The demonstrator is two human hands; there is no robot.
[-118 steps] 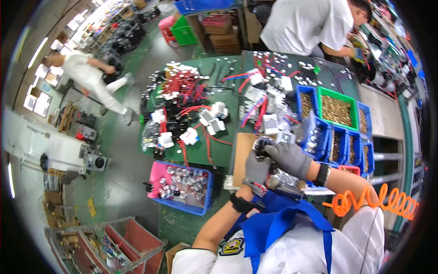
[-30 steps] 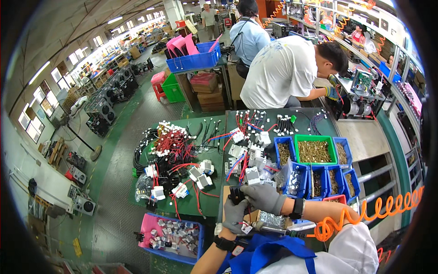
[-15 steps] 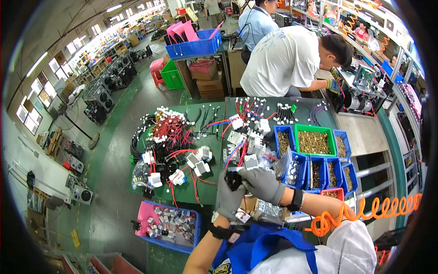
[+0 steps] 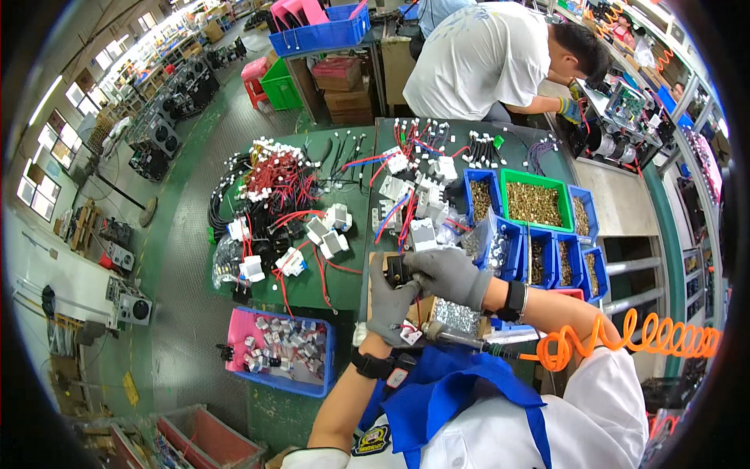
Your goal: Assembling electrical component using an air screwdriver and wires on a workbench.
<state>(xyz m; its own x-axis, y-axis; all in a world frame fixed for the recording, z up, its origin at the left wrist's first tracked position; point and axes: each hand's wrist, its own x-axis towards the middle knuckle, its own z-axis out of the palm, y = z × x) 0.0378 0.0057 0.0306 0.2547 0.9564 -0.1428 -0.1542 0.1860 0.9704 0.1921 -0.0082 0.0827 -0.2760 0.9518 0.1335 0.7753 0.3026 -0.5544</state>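
Both my hands wear grey gloves and meet at the near edge of the green table. Between them sits a small black block-shaped part (image 4: 397, 270). My left hand (image 4: 388, 303) is closed round its left and lower side. My right hand (image 4: 451, 275) pinches at the part's right side; its fingertips are partly hidden, and any small piece in them is too small to tell. Just below my hands are a small white connector piece (image 4: 410, 334) and an air screwdriver (image 4: 461, 338) on an orange coiled hose (image 4: 558, 352).
Blue bins (image 4: 511, 248) of small metal parts stand at the right, around a green bin (image 4: 537, 177). White blocks with red wires (image 4: 324, 234) and a wire heap (image 4: 277, 184) lie at the left. A blue crate (image 4: 332, 359) stands lower left. Across the table a person (image 4: 480, 62) bends over equipment.
The view has tilted downward, so the table sits higher in the picture. My hands stay together on the black part, and the screwdriver shows more plainly.
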